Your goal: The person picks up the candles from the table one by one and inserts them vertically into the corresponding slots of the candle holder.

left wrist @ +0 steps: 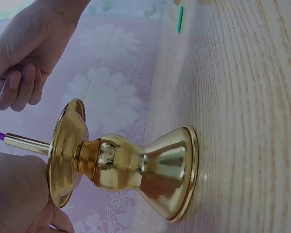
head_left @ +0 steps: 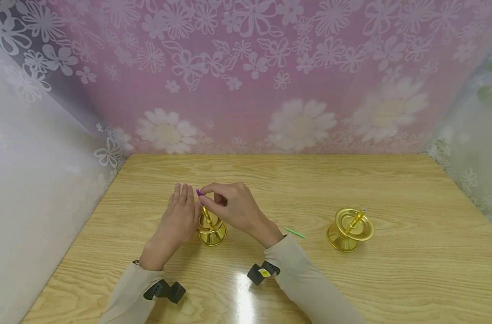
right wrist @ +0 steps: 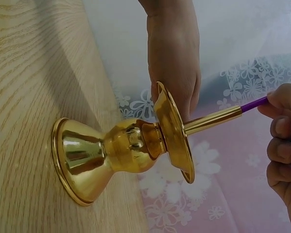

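A shiny gold candlestick (head_left: 212, 236) with a wide dish stands upright on the wooden table, left of the middle. From its narrow tube (right wrist: 214, 120) rises a thin purple candle (right wrist: 254, 104), lower end at the tube's mouth. My right hand (head_left: 239, 208) pinches this candle between thumb and forefinger; in the right wrist view the other fingers (right wrist: 282, 150) are curled in. Beside the tube is my left hand (head_left: 180, 221), fingers straight and together, pointing away from me. It overlaps the dish's edge (left wrist: 67, 145) in the left wrist view.
A second gold candlestick (head_left: 343, 239) stands on the right of the table (head_left: 408, 270), something pale at its tube's top. Between the two candlesticks lies a thin green candle (head_left: 295, 232). Behind the table hangs a pink flowered cloth (head_left: 238, 108), with pale flowered sheets at both sides.
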A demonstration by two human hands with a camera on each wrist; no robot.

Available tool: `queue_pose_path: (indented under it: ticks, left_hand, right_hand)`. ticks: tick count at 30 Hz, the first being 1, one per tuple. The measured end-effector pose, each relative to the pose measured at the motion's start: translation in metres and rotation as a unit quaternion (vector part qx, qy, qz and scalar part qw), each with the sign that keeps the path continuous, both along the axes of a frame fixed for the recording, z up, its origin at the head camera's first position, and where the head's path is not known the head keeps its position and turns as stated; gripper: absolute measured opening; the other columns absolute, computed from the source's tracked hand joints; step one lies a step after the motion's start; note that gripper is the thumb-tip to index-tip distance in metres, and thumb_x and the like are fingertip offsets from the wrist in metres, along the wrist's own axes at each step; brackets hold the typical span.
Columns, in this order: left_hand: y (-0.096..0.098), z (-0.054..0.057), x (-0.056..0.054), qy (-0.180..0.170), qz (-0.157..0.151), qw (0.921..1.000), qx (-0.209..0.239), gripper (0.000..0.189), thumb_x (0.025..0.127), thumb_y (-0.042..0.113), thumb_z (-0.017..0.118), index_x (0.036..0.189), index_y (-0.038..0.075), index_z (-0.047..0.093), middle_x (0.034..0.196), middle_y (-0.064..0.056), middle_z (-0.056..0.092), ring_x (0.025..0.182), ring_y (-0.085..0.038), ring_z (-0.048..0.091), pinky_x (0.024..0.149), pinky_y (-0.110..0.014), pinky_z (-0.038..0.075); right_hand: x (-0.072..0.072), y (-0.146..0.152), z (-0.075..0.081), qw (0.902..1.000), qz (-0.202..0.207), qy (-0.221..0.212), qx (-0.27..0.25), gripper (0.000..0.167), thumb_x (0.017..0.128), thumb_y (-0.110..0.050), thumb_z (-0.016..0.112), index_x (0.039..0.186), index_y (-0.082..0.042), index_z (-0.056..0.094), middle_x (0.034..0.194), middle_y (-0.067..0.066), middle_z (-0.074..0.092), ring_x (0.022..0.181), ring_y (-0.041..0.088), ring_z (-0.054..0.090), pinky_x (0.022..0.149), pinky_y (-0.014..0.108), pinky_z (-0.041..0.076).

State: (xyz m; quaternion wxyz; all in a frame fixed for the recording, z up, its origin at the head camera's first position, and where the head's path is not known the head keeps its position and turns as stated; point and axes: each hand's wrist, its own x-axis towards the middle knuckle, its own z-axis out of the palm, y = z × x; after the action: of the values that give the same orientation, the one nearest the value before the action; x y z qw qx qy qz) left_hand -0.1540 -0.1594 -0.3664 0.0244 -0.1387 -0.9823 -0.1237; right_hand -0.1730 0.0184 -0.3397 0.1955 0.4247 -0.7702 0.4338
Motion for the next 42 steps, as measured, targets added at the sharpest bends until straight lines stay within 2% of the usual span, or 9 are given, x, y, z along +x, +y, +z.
queue_pose_path:
  ticks: [8, 16, 24, 33, 42]
  left_hand:
    - [0.002, 0.001, 0.000, 0.001, -0.004, 1.0000, 0.000, 0.056, 0.106, 0.021, 0.029, 0.141, -0.022, 0.022, 0.148, -0.039, 0.021, 0.141, -0.049, 0.009, 0.114, -0.057, 0.016]
    - [0.003, 0.001, 0.001, 0.027, -0.013, 0.9995, -0.001, 0.055, 0.105, 0.019, 0.030, 0.140, -0.023, 0.023, 0.146, -0.040, 0.023, 0.141, -0.049, 0.012, 0.113, -0.057, 0.017]
    - [0.003, 0.001, 0.000, 0.013, -0.010, 0.9998, -0.006, 0.055, 0.106, 0.020, 0.029, 0.142, -0.021, 0.021, 0.149, -0.038, 0.021, 0.142, -0.047, 0.010, 0.114, -0.057, 0.016]
    - [0.004, 0.001, -0.001, 0.024, -0.006, 0.9996, -0.014, 0.056, 0.105, 0.020, 0.029, 0.143, -0.020, 0.018, 0.150, -0.037, 0.020, 0.142, -0.048, 0.012, 0.114, -0.056, 0.017]
    - [0.002, 0.001, 0.001, 0.023, -0.009, 0.9997, -0.007, 0.056, 0.105, 0.019, 0.029, 0.143, -0.021, 0.019, 0.149, -0.037, 0.020, 0.141, -0.049, 0.011, 0.114, -0.056, 0.017]
  right_hand:
    - [-0.001, 0.004, 0.000, 0.9998, -0.005, 0.015, -0.016, 0.011, 0.091, -0.008, 0.065, 0.094, -0.003, 0.075, 0.055, -0.007, 0.054, 0.049, -0.001, 0.040, 0.046, 0.014, 0.036]
    - [0.000, 0.008, 0.001, 0.9996, -0.020, 0.016, -0.009, 0.012, 0.092, -0.009, 0.064, 0.094, -0.004, 0.075, 0.057, -0.006, 0.057, 0.049, -0.001, 0.043, 0.048, 0.014, 0.039]
    - [-0.001, 0.019, 0.001, 0.9992, -0.036, 0.015, -0.003, 0.013, 0.092, -0.010, 0.064, 0.094, -0.003, 0.075, 0.056, -0.007, 0.055, 0.048, 0.000, 0.040, 0.047, 0.016, 0.038]
    - [-0.003, 0.051, 0.000, 0.9959, -0.076, 0.033, 0.037, 0.012, 0.093, -0.012, 0.064, 0.093, -0.006, 0.075, 0.053, -0.009, 0.047, 0.046, 0.000, 0.033, 0.045, 0.018, 0.033]
    - [-0.002, 0.094, 0.001, 0.9828, -0.143, 0.082, 0.083, 0.010, 0.091, -0.011, 0.066, 0.092, -0.007, 0.075, 0.049, -0.012, 0.039, 0.043, 0.000, 0.026, 0.042, 0.021, 0.030]
